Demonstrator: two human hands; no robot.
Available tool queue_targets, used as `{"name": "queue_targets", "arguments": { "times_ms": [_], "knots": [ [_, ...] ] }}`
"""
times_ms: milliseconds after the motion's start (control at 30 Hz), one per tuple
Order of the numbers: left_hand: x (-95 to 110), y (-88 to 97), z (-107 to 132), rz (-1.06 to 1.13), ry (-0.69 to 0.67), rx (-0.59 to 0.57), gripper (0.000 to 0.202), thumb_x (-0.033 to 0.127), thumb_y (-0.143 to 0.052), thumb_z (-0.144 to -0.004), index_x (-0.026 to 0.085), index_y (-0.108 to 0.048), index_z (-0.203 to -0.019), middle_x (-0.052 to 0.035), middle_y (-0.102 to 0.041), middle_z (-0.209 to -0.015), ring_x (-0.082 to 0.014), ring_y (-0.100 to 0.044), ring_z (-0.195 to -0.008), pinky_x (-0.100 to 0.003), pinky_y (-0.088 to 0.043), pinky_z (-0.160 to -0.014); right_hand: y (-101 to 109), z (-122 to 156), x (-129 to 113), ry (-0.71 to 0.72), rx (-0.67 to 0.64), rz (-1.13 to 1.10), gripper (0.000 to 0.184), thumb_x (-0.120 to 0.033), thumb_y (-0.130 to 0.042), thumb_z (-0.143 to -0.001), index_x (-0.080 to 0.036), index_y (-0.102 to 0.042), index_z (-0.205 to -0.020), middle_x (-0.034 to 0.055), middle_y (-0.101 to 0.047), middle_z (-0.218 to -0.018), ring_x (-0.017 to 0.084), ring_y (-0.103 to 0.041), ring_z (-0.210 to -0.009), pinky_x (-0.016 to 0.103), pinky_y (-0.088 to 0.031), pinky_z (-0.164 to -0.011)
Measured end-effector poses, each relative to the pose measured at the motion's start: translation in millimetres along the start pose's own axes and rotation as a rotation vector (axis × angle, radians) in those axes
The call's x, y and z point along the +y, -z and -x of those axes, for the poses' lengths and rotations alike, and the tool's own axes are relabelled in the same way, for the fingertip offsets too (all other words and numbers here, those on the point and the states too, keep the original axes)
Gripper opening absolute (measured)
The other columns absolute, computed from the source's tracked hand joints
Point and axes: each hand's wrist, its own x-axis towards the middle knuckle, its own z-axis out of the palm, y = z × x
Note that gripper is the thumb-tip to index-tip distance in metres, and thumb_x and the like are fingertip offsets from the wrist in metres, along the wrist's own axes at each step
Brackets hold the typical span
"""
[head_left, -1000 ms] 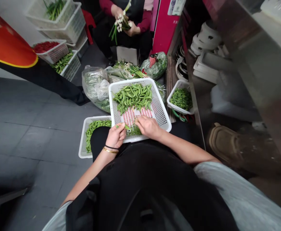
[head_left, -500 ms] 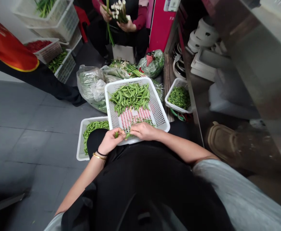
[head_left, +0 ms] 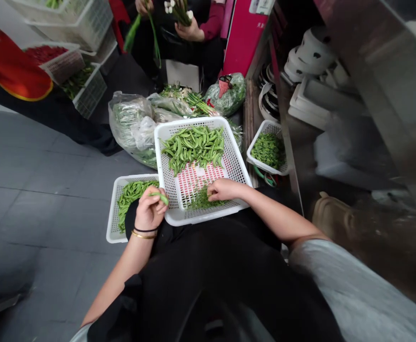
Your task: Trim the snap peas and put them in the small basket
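Pea pod (head_left: 162,198) in left hand (head_left: 148,209)

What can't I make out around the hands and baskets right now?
In the head view:
- Right hand: its bent fingers hide whether it pinches anything.
- Scraps in the big basket: single pieces are too small to tell.
- Left basket: the big basket, left hand and knee hide part.
- Co-worker's hand and top crate: cut off by the upper edge.
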Motion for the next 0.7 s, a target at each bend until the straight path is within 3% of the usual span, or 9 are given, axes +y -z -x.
{"name": "queue_targets", "arguments": {
  "times_ms": [67, 133, 200, 300, 400, 500, 600, 700],
  "knots": [
    [6, 4.0, -2, 0.118, 0.027, -0.086, 0.017, 0.022, -0.062, -0.064, 0.017, -0.045, -0.061, 0.0022, -0.042, -0.054, -0.0069, -0.039, -0.042, -0.014, -0.028, -0.033, 7, -22, 21, -0.260, -0.074, 0.018, 0.035, -0.047, -0.067, -0.072, -0.018, -0.070, -0.091, 0.0049, -0.069, -0.083, 0.017, -0.061, -0.076, 0.022, -0.039, -0.064],
    [4, 4.1, -1, 0.190, 0.078, -0.155, 0.018, 0.025, -0.060, -0.064, 0.017, -0.045, -0.061, 0.0000, -0.044, -0.060, -0.0092, -0.045, -0.046, -0.015, -0.030, -0.031, 11, -48, 35, -0.472, 0.008, 0.043, 0.046, -0.052, -0.057, -0.079, -0.013, -0.069, -0.100, 0.0120, -0.069, -0.098, 0.021, -0.062, -0.089, 0.024, -0.042, -0.070],
    [-1, 1.6, 2, 0.224, 0.144, -0.231, 0.019, 0.031, -0.059, -0.066, 0.016, -0.048, -0.064, -0.0023, -0.048, -0.066, -0.0095, -0.046, -0.044, -0.016, -0.027, -0.027, 10, -72, 42, -0.565, 0.084, 0.060, 0.047, -0.046, -0.048, -0.086, -0.008, -0.066, -0.108, 0.0183, -0.064, -0.112, 0.023, -0.060, -0.100, 0.025, -0.043, -0.075],
    [-8, -3.2, 9, 0.220, 0.238, -0.296, 0.029, 0.043, -0.059, -0.068, 0.016, -0.055, -0.079, -0.0025, -0.052, -0.065, -0.0068, -0.039, -0.035, -0.016, -0.021, -0.024, 7, -90, 42, -0.603, 0.098, 0.057, 0.041, -0.032, -0.050, -0.085, -0.004, -0.064, -0.111, 0.0216, -0.062, -0.115, 0.023, -0.061, -0.102, 0.025, -0.043, -0.077],
    [-12, -5.9, 14, 0.138, 0.319, -0.215, 0.029, 0.041, -0.063, -0.070, 0.016, -0.057, -0.085, 0.0023, -0.045, -0.054, -0.0047, -0.034, -0.032, -0.015, -0.022, -0.027, 4, -77, 34, -0.587, 0.114, 0.044, 0.037, -0.029, -0.051, -0.082, -0.005, -0.066, -0.106, 0.0209, -0.065, -0.108, 0.022, -0.063, -0.095, 0.025, -0.043, -0.074],
    [-16, -7.2, 13, 0.036, 0.395, -0.123, 0.018, 0.026, -0.069, -0.070, 0.014, -0.057, -0.077, 0.0024, -0.045, -0.053, -0.0058, -0.040, -0.038, -0.014, -0.024, -0.031, 2, -41, 12, -0.505, 0.149, 0.033, 0.031, -0.034, -0.051, -0.082, -0.012, -0.068, -0.095, 0.0132, -0.068, -0.099, 0.020, -0.063, -0.089, 0.024, -0.041, -0.070],
    [-22, -12.1, 10, -0.018, 0.434, -0.060, 0.021, 0.022, -0.072, -0.067, 0.013, -0.059, -0.079, 0.0003, -0.051, -0.060, -0.0065, -0.045, -0.045, -0.013, -0.024, -0.033, -5, -3, -23, -0.306, 0.233, 0.040, 0.026, -0.037, -0.052, -0.081, -0.018, -0.067, -0.087, 0.0058, -0.070, -0.087, 0.017, -0.062, -0.079, 0.023, -0.039, -0.065],
    [-28, -22.8, 12, -0.123, 0.383, 0.036, 0.028, 0.027, -0.075, -0.067, 0.012, -0.060, -0.085, 0.0047, -0.046, -0.056, -0.0005, -0.030, -0.037, -0.011, -0.016, -0.032, -14, 22, -60, -0.122, 0.322, 0.078, 0.021, -0.034, -0.052, -0.081, -0.018, -0.065, -0.084, 0.0038, -0.068, -0.078, 0.016, -0.060, -0.069, 0.024, -0.035, -0.059]
  ]
}}
